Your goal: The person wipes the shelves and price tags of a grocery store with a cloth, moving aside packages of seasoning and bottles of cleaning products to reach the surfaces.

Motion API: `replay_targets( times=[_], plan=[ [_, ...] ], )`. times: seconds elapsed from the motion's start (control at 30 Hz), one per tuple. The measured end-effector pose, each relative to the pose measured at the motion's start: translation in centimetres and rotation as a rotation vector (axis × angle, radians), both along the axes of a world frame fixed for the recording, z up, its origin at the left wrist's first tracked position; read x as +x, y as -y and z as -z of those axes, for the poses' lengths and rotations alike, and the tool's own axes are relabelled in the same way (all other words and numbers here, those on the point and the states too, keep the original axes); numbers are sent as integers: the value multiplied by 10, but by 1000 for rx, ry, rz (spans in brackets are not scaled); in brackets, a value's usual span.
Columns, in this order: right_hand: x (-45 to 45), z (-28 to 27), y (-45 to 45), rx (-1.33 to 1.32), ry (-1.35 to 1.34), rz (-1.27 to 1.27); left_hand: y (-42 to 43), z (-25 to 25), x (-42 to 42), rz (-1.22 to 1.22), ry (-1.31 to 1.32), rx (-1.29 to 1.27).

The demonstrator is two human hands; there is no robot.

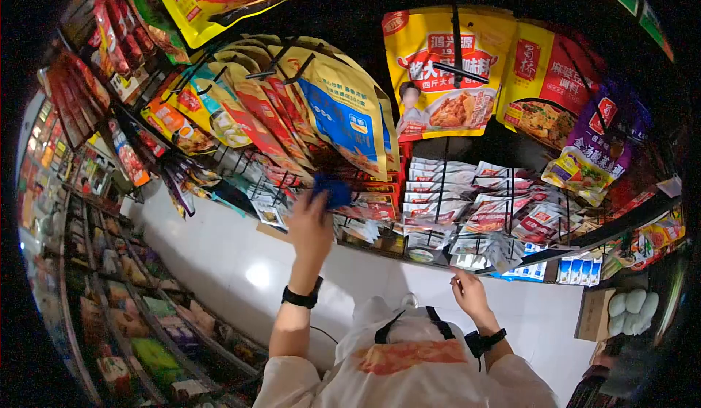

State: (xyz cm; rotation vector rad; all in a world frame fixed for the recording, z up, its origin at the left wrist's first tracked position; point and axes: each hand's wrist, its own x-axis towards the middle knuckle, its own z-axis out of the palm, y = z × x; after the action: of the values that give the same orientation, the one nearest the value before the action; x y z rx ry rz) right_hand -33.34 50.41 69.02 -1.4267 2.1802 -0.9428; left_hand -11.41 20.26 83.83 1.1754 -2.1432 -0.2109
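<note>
My left hand (311, 222) is wrapped round a dark blue cloth-like thing (332, 191), held against the lower edge of the hanging packets. Just above it hang gold and blue bags (343, 109) and red bags (252, 109) on metal hooks. My right hand (469, 291) is lower and to the right, below the rack's front edge, with its fingers curled; whether anything small is between them cannot be made out. Nearest to it are small silvery packets (485, 247) stacked on the rack. Each wrist wears a black band.
Large yellow bags (445, 72), a red bag (544, 79) and a purple bag (595, 145) hang overhead. Another stocked shelf (146, 313) runs along the left. A cardboard box (595, 314) stands at the right, beside pale rounded objects (632, 312).
</note>
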Motion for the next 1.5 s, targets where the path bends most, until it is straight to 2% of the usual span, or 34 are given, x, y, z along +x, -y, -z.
replay_targets(
  times=[0.07, 0.13, 0.2, 0.23, 0.33, 0.37, 0.4, 0.47, 0.5, 0.53, 0.6, 0.63, 0.77, 0.83, 0.97, 1.0, 1.07, 1.1, 1.13, 1.2, 1.33, 1.4, 1.5],
  plan=[
    [3, 1, 10, 3, 17, -19, -18, -2, -9, 318, 159, -99],
    [7, -4, 19, 5, 28, -33, -17, 5, -7, 284, 98, -47],
    [12, -12, 28, -13, 79, -35, -13, 5, -2, 64, 55, 129],
    [13, -6, 31, -80, 22, -36, -11, 4, 2, 40, 50, 150],
    [19, -2, 35, -56, -13, -33, -1, 15, 20, 15, 101, 256],
    [19, 5, 36, -50, -31, -40, 1, 16, 28, 90, 32, 334],
    [20, 7, 38, -57, -31, -46, 4, 12, 33, 84, 32, 328],
    [27, 9, 41, 33, 62, -24, 8, 9, 45, 261, -49, 282],
    [31, 8, 45, 54, 60, -19, 10, 6, 49, 270, -104, 289],
    [35, 9, 48, 58, 54, -29, 15, 9, 56, 260, -112, 291],
    [43, 8, 59, 72, 49, -14, 26, 17, 69, 210, -549, 386],
    [48, 3, 67, 98, 68, -24, 30, 13, 72, 145, -632, 331],
    [65, 9, 97, 110, -22, -72, 71, 42, 123, -4, -689, 193],
    [79, 7, 115, 84, -35, -80, 89, 39, 146, -106, -459, -30],
    [107, 2, 155, 60, -113, -107, 137, 36, 185, -149, -354, -99],
    [118, -6, 166, 64, -51, -88, 150, 31, 189, -147, -362, -93],
    [137, -22, 187, 64, -4, -63, 180, 13, 192, -162, -107, -67],
    [147, -31, 195, 55, 72, -27, 199, 9, 190, -136, -11, -137],
    [156, -39, 202, 42, 150, 10, 216, 6, 188, -131, -20, -136],
    [171, -46, 207, 3, 157, 33, 246, 2, 179, -8, 215, -43],
    [195, -56, 200, -24, 103, 91, 283, 6, 157, 26, 204, -49],
    [209, -55, 195, -4, 106, 131, 291, 10, 156, 118, 162, -169],
    [229, -49, 193, 25, 89, 195, 291, 11, 157, 160, 151, -152]
  ],
)
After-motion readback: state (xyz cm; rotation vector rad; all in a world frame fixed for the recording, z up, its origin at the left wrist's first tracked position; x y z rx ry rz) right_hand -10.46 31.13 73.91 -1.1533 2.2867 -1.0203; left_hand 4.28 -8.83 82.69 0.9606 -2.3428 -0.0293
